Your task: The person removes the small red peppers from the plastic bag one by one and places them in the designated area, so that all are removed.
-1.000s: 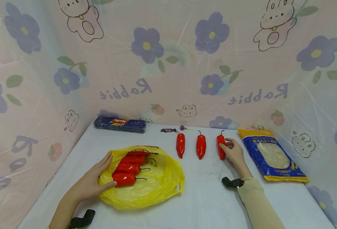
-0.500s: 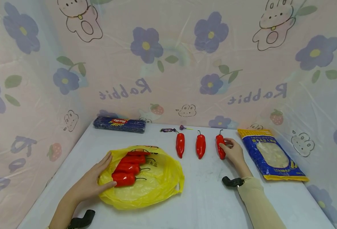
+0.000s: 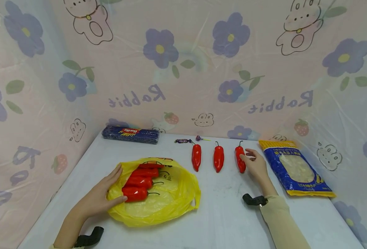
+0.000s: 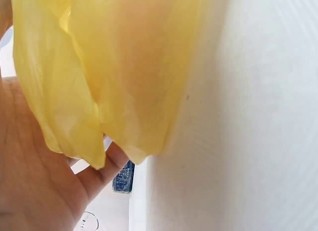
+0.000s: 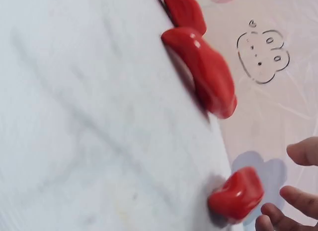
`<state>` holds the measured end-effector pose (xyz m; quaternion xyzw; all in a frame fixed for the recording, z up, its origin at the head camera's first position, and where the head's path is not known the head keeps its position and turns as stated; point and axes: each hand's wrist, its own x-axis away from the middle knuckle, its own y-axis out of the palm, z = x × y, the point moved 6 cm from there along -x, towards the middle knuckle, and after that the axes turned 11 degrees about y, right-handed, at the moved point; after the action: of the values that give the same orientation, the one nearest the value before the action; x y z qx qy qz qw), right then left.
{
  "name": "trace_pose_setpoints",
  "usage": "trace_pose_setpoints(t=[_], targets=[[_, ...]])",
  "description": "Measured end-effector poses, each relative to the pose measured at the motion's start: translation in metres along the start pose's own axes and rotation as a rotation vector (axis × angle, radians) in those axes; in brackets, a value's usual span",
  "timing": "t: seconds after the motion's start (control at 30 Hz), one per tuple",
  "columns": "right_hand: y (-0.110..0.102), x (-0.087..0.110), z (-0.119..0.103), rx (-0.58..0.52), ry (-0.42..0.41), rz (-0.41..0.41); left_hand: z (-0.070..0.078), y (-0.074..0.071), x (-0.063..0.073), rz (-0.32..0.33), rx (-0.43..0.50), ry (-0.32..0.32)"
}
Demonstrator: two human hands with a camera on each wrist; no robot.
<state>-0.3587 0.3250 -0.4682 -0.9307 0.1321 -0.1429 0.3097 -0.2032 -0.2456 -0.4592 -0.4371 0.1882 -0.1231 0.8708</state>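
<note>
In the head view my left hand [image 3: 97, 193] rests with thumb and fingers spread at the left rim of a yellow plastic bag [image 3: 171, 207]. Several red peppers [image 3: 136, 194] lie in its mouth, stems pointing right. The left wrist view shows the bag [image 4: 139, 82] hanging between thumb and fingers. Three more red peppers stand in a row on the table: the left one [image 3: 196, 157], the middle one [image 3: 218, 159] and the right one [image 3: 240, 159]. Beside the right one is my right hand [image 3: 257, 166], its fingers parted; the right wrist view shows them off that pepper [image 5: 236, 195].
A blue spaghetti pack [image 3: 130, 135] lies at the back left. Behind the pepper row are a wrapped candy [image 3: 182, 141] and a lollipop [image 3: 199, 138]. To the right lies a blue and yellow food bag [image 3: 297, 169]. A patterned curtain [image 3: 183, 83] surrounds the white table [image 3: 227, 214].
My right hand has let go of the right pepper and drawn slightly to the right, its fingers opening. That pepper stays on the table. My left hand and the bag have not moved.
</note>
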Motion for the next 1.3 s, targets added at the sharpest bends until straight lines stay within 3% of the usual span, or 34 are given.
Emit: trace_pose_setpoints(t=[0.17,0.27,0.67,0.97,1.3], targets=[[-0.001,0.025,-0.024,-0.021,-0.099,0.045,0.0,0.0,0.0,-0.003,-0.004,-0.006],[0.008,0.045,-0.045,-0.033,-0.205,0.047,0.001,0.001,0.0,-0.007,-0.003,-0.009],[0.08,0.139,-0.118,-0.064,-0.601,-0.093,0.0,0.001,0.0,-0.016,0.007,-0.004],[0.138,0.181,-0.14,-0.078,-0.711,-0.307,-0.001,-0.001,-0.002,-0.019,0.002,-0.009],[0.169,0.22,-0.167,-0.098,-0.787,-0.403,-0.001,0.002,-0.001,-0.024,0.001,-0.001]])
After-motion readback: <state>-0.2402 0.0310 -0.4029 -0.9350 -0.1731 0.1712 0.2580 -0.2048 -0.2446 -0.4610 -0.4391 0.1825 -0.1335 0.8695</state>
